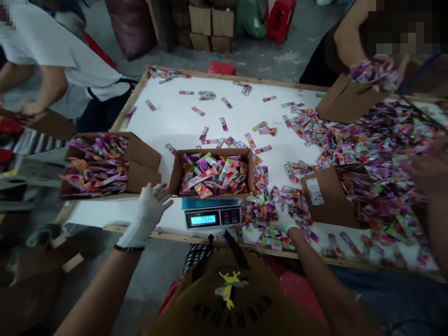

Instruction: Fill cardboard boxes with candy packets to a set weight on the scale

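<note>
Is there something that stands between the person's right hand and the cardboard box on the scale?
Nothing tall stands there. The right hand rests on a pile of loose sachets, and this pile reaches up to the cardboard box. Only the box's own low wall is between them.

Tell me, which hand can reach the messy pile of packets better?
The right hand looks better placed: it is already touching the pile of packets next to the scale. The left hand is farther away, on the other side of the scale.
</note>
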`<action>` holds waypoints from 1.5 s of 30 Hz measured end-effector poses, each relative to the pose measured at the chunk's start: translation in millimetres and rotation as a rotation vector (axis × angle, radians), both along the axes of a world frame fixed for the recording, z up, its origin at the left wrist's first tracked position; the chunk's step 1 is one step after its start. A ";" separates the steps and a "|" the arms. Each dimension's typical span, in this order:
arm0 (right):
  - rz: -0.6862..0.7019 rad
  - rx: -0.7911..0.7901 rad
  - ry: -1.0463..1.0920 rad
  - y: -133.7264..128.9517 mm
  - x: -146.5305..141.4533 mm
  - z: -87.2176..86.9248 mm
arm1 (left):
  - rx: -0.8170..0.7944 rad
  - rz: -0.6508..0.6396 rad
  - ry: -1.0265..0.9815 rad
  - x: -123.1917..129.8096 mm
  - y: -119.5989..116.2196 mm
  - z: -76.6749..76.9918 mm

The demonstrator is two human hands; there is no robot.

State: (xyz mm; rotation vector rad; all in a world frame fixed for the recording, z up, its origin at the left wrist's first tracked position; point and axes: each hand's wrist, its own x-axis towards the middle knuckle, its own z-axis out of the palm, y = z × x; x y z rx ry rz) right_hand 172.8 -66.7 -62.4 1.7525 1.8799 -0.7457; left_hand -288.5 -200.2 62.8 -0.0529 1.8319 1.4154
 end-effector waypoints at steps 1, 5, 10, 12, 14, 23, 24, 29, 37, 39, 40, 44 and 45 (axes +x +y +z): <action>0.013 -0.035 -0.016 -8.5 1.8 -11.4 | -0.019 0.052 -0.078 0.8 -7.3 -0.8; 0.061 -0.062 0.029 -8.2 7.7 -23.8 | -0.047 0.129 -0.143 7.8 -35.0 -7.4; 0.111 -0.037 0.060 36.7 19.9 4.0 | -0.035 0.107 -0.111 13.2 -61.9 -23.5; 0.128 -0.022 0.051 49.9 21.6 19.3 | -0.026 0.096 -0.092 13.2 -69.4 -30.7; 0.154 -0.008 0.047 57.8 21.2 33.7 | -0.018 0.086 -0.073 12.9 -75.4 -38.5; 0.291 0.113 0.296 78.8 6.9 155.9 | 0.014 0.061 -0.057 17.6 -94.0 -66.5; 0.341 0.137 0.417 81.8 -3.5 184.1 | 0.022 0.054 -0.061 19.2 -94.3 -67.8; 0.656 0.171 0.559 84.3 -113.3 297.8 | 0.040 0.026 -0.072 29.0 -86.5 -71.9; 1.087 0.198 0.273 60.0 -286.6 225.1 | -0.003 0.045 -0.107 34.3 -115.0 -87.2; 1.092 0.184 0.316 60.3 -286.5 210.6 | -0.021 0.096 -0.116 35.3 -134.7 -92.4; 1.070 0.189 0.366 62.3 -281.9 208.8 | -0.033 0.129 -0.130 36.4 -144.1 -94.7; 0.846 0.294 0.623 76.3 -254.9 225.5 | -0.019 0.235 -0.167 45.9 -167.5 -101.6; 0.769 0.332 0.668 79.7 -248.1 231.8 | -0.003 0.238 -0.162 49.1 -168.6 -102.4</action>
